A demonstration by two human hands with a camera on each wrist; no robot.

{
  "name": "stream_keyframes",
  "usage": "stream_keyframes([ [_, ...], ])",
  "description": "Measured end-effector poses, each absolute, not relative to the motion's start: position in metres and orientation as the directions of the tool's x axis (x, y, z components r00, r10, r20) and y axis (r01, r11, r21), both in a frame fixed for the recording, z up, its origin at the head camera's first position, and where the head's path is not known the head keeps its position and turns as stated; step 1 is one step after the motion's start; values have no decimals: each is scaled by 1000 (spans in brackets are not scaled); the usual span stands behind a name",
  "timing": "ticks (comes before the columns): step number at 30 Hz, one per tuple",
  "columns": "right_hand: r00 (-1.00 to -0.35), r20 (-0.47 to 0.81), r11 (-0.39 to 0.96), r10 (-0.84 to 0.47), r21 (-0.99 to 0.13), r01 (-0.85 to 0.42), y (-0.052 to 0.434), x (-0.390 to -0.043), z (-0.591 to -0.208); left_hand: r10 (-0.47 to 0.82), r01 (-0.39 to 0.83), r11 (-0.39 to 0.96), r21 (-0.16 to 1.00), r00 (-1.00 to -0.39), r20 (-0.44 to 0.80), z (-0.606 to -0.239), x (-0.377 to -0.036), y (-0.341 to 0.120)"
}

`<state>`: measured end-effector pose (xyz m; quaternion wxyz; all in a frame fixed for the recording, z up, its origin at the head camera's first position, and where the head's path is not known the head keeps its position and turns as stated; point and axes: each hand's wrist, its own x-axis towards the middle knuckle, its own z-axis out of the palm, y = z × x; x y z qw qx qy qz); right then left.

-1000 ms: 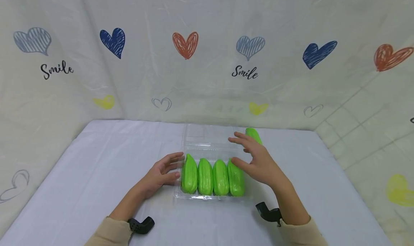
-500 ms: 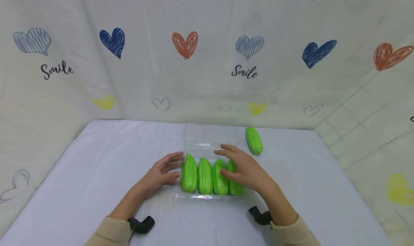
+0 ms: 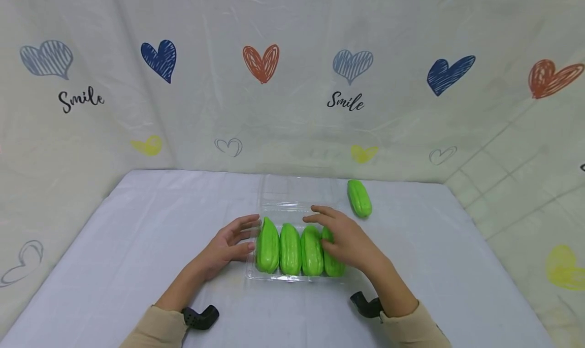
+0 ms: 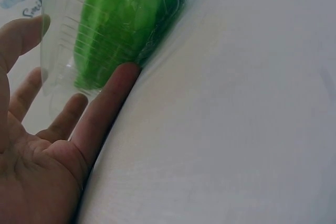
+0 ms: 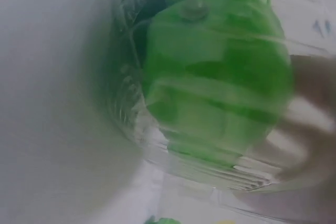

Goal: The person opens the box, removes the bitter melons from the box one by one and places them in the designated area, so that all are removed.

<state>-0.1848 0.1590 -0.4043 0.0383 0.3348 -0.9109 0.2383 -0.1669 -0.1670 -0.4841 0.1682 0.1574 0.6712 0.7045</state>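
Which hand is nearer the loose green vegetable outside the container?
Right: the right hand is in front of the loose green vegetable; the left hand is farther left, across the clear container from it.

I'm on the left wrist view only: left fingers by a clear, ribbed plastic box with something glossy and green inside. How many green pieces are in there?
Observer: The head view shows four long, glossy green vegetables side by side in the clear plastic box.
Operator: Any outside it?
Observer: Yes, a fifth green vegetable lies on the white cloth, beyond the box's far right corner.
Operator: And where's the right hand?
Observer: In the head view, the right hand is at the box's right end, partly hiding the rightmost vegetable; I can't tell whether it touches it.
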Motion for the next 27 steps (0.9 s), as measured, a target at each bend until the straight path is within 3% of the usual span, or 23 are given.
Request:
stream_keyframes([
  [8, -800, 255, 638, -544, -494, -591, 159, -180, -390, 445, -30, -30, 999, -896, -14, -484, -168, -168],
  [14, -781, 270, 549, -563, -585, -597, 162, -175, -378, 446, -25, -21, 999, -895, -14, -483, -167, -167],
  [27, -790, 219, 538, -572, -627, -564, 167, -169, -370, 443, -24, -5, 1000, -896, -20, -482, -165, -166],
])
